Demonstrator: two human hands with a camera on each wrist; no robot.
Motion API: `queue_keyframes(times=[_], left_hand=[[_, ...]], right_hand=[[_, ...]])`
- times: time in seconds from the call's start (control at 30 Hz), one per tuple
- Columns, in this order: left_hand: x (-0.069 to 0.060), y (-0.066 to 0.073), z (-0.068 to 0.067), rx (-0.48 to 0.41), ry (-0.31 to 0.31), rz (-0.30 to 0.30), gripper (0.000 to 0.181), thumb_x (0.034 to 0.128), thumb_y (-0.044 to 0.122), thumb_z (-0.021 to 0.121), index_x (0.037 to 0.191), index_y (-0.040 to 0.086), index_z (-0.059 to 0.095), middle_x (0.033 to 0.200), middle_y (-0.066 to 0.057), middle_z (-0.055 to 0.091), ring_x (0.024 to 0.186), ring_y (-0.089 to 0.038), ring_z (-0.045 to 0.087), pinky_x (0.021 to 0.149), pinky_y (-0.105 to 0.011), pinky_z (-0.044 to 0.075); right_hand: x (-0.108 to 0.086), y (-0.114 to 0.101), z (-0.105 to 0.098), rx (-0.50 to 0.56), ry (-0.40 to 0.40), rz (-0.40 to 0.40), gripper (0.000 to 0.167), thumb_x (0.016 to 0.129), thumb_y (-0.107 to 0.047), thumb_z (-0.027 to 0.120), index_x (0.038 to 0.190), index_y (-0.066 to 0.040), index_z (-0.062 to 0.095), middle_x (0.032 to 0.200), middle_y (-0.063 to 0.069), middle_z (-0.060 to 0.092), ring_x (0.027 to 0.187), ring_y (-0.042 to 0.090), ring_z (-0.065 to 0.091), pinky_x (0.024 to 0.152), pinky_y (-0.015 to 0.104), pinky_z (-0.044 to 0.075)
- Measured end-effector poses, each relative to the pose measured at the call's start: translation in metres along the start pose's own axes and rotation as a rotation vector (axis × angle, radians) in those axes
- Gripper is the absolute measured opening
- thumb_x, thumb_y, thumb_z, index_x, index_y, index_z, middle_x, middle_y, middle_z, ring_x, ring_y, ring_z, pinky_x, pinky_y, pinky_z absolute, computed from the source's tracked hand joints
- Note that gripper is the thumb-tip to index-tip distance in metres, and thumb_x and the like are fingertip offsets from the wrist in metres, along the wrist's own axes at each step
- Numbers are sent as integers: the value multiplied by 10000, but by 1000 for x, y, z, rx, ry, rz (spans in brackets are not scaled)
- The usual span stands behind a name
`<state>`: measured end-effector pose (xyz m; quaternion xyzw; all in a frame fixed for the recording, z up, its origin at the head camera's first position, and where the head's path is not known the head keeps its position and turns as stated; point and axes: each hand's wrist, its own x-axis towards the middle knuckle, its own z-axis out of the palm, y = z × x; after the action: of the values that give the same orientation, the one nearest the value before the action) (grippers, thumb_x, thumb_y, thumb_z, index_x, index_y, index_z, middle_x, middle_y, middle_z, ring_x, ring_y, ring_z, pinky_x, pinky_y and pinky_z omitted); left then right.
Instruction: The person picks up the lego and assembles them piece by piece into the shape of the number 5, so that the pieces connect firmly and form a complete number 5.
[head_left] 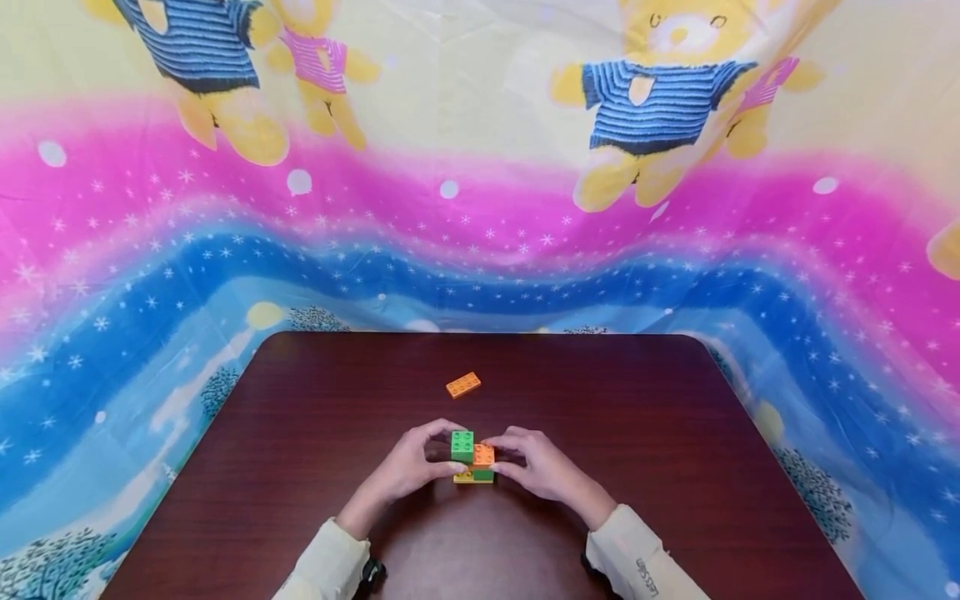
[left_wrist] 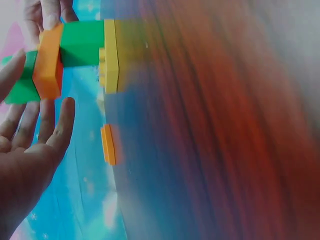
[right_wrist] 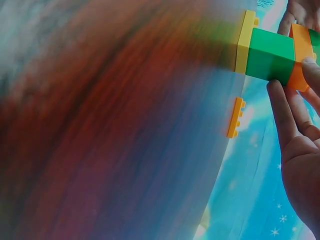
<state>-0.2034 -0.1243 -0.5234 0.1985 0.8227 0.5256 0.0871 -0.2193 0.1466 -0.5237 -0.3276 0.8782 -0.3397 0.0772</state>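
Observation:
A small stack of toy building bricks stands on the table in front of me. Its base is a yellow plate (left_wrist: 111,57), with a green brick (right_wrist: 270,56) on the right part of it. Across that lies an orange brick (head_left: 483,454), and a second green brick (head_left: 462,442) sits on top at the left. My left hand (head_left: 408,461) holds the upper green brick between thumb and fingers. From the other side, my right hand (head_left: 546,468) pinches the orange brick, its thumb on the near side. Fingers partly cover the orange brick.
A loose orange plate (head_left: 463,385) lies studs up on the dark wooden table (head_left: 315,400), beyond the stack. Behind the table's far edge hangs a cloth (head_left: 480,208) printed with bears, which also runs along both sides.

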Motion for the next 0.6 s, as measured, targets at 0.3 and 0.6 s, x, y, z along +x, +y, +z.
queue_keyframes(times=[0.3, 0.6], left_hand=[[1, -15, -26, 142, 120, 67, 610, 877, 112, 837, 1431, 186, 594, 1357, -132, 647, 1208, -317, 657, 1029, -489, 542], [35, -22, -45, 74, 286, -14, 576, 917, 136, 802, 1445, 133, 572, 1370, -206, 625, 1251, -395, 615, 1078, -539, 498]], right_hand=[[0, 0, 3, -1, 3, 10, 445, 973, -259, 745, 1401, -171, 663, 1128, -11, 687, 891, 57, 587, 800, 325, 573], [1, 1, 2, -11, -6, 20, 452, 970, -263, 749, 1405, -178, 661, 1129, -38, 679, 911, 50, 588, 800, 260, 552]])
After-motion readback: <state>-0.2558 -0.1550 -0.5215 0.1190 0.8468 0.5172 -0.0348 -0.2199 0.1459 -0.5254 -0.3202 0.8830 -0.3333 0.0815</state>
